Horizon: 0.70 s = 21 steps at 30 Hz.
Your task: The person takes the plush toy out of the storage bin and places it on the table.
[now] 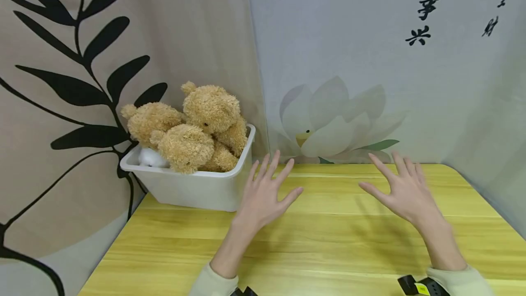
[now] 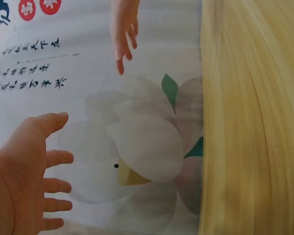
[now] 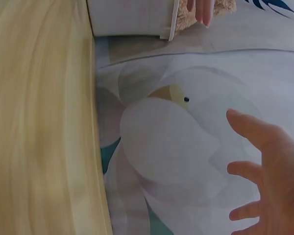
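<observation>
Left hand above table, fingers spread apart, points 1 o'clock; plush-filled bin at its 9 o'clock. Right hand, fingers apart, points 11 o'clock.

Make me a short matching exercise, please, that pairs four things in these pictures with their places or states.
Column one:
1. plush toys
2. bin
3. left hand
4. right hand

Column two:
A. empty, fingers spread, farther from the bin
B. white, at the far left of the table
C. empty, fingers spread, nearer the bin
D. tan and fuzzy, heaped above the bin's rim

Pairs: 1-D, 2-B, 3-C, 4-A
</observation>
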Each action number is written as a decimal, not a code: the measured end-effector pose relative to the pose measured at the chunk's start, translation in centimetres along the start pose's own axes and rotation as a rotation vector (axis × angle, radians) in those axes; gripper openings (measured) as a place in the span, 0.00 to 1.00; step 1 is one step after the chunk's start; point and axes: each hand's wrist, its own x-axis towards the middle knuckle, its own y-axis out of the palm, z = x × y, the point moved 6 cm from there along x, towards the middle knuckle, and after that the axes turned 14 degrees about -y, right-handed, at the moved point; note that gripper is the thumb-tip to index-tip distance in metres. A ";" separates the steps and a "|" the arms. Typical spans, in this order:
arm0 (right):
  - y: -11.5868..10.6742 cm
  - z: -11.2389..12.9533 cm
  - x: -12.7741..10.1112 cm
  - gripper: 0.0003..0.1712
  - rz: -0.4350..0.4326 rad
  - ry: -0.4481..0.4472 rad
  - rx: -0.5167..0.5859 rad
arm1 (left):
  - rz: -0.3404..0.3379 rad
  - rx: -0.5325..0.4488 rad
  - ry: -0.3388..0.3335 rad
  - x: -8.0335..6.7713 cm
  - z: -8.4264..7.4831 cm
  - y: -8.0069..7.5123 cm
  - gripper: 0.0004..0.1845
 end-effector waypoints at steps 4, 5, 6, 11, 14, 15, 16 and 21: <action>0.2 1.1 1.0 0.48 -0.023 -0.023 0.023 | -0.055 -0.036 0.033 -0.3 0.0 -0.9 0.38; 0.2 1.4 1.2 0.48 -0.027 -0.025 0.032 | -0.065 -0.046 0.041 -0.3 0.1 -1.1 0.38; 0.3 1.7 1.4 0.48 -0.031 -0.028 0.041 | -0.074 -0.055 0.048 -0.4 0.1 -1.3 0.38; 0.4 3.2 2.3 0.47 -0.068 -0.053 0.071 | -0.139 -0.111 0.078 -0.8 0.7 -2.5 0.35; 0.4 3.9 2.8 0.46 -0.092 -0.065 0.079 | -0.184 -0.152 0.085 -1.0 1.4 -3.2 0.34; 0.5 4.2 3.0 0.46 -0.097 -0.068 0.083 | -0.200 -0.165 0.087 -1.0 1.6 -3.5 0.34; 0.5 4.4 3.2 0.46 -0.099 -0.069 0.088 | -0.213 -0.177 0.088 -1.1 1.9 -3.7 0.34; 0.7 5.6 4.1 0.45 -0.107 -0.060 0.110 | -0.285 -0.222 0.101 -1.4 3.3 -4.7 0.33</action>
